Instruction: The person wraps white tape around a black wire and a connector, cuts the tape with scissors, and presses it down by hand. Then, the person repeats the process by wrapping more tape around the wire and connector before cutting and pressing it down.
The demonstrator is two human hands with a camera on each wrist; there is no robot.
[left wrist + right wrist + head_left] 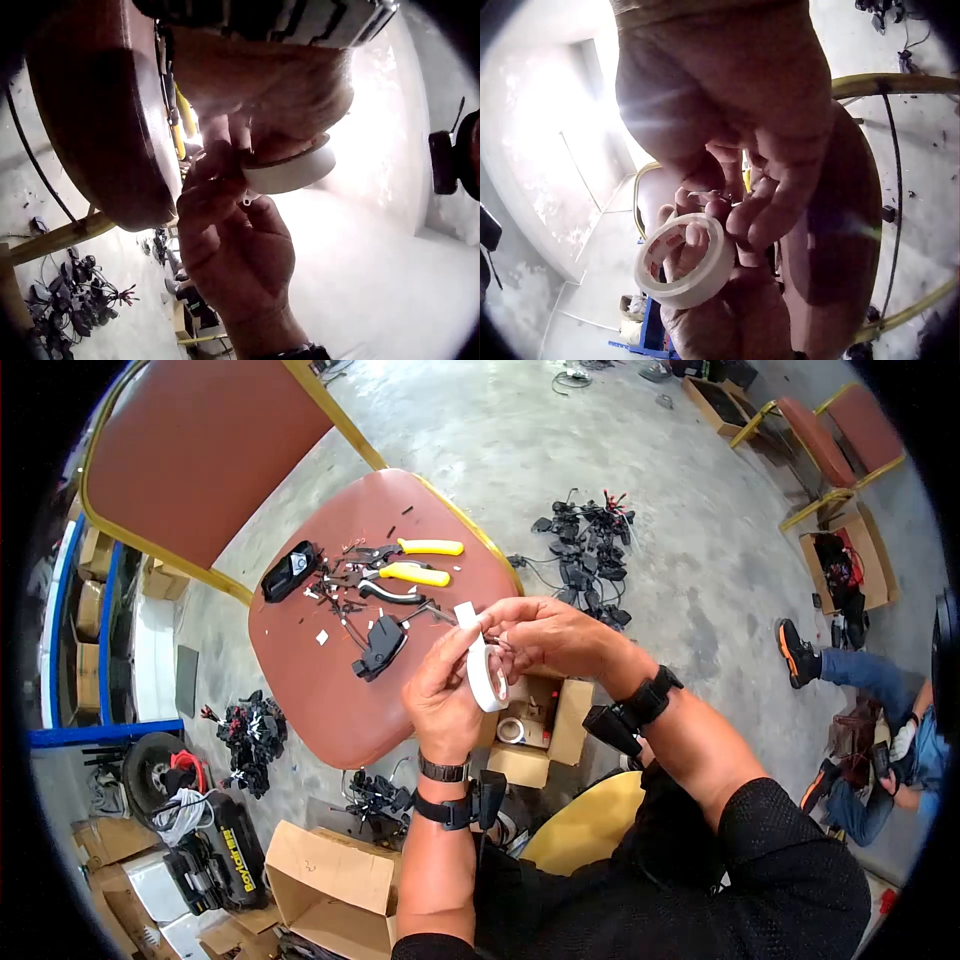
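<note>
Through my head camera, I look down on two bare hands meeting above the front edge of a red-brown chair seat (310,695). The left hand (440,680) grips a white tape roll (480,685), its fingers curled about the ring; a short strip of tape (467,615) stands up above the fingers. The right hand (545,632) meets it from the other side, fingertips bunched, pinching a small thin piece (714,196) beside the roll; I cannot tell what it is.

On the seat, beyond the hands, lie two yellow-handled tools, the upper pliers (430,547) and the lower pliers (418,574), then black-handled pliers (392,594), a black device (382,647) and an open black case (288,572), among scattered scraps. Below the hands, an open cardboard box (570,728) on the floor holds a second tape roll (501,732). Black cabled parts (580,550) lie heaped on the concrete floor past the chair.
</note>
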